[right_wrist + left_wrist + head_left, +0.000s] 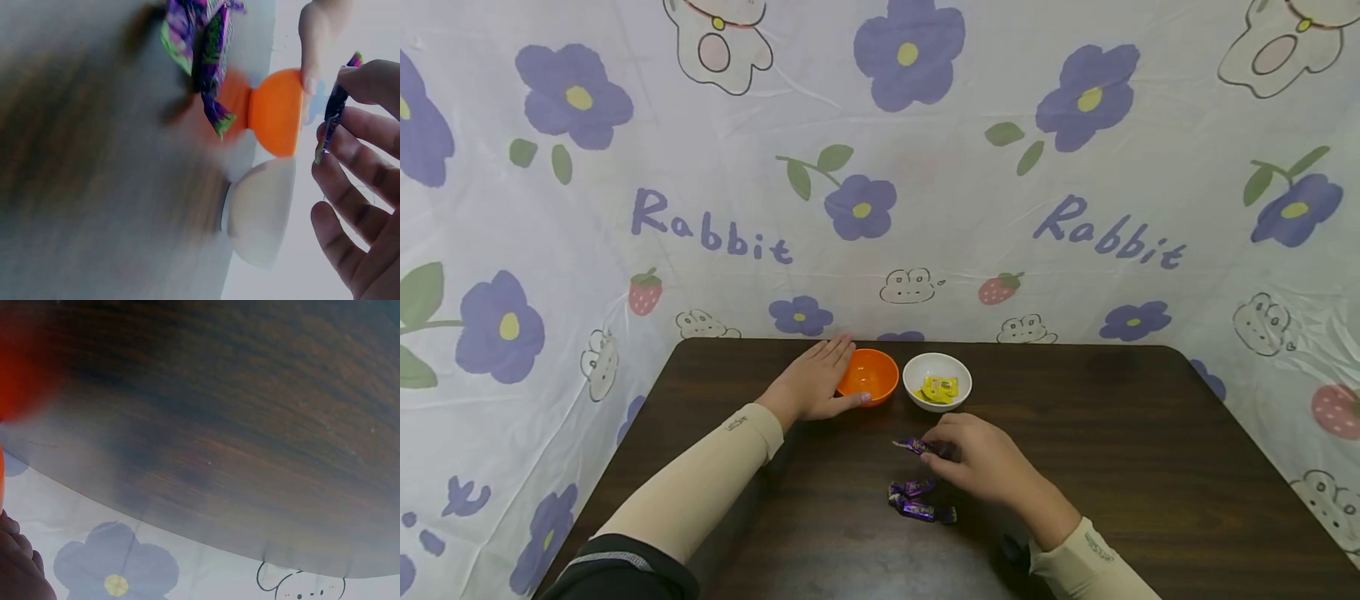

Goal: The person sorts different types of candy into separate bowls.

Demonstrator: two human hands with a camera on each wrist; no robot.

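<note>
Below centre in the head frame, the right hand (976, 457) pinches a purple candy (913, 446); a light grip should suit. The left hand (814, 380), fingers extended, touches the orange bowl (874, 377), best steadying it.

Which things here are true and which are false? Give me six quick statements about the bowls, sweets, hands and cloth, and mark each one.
1. The left hand touches the orange bowl. True.
2. The white bowl holds purple packets. False: the packets in it are yellow.
3. The right hand holds a purple-wrapped sweet. True.
4. In the head view, the orange bowl stands right of the white one. False: it stands left of it.
5. More purple-wrapped sweets lie on the dark table. True.
6. The cloth behind the table is plain. False: it is printed with purple flowers and the word "Rabbit".
</note>
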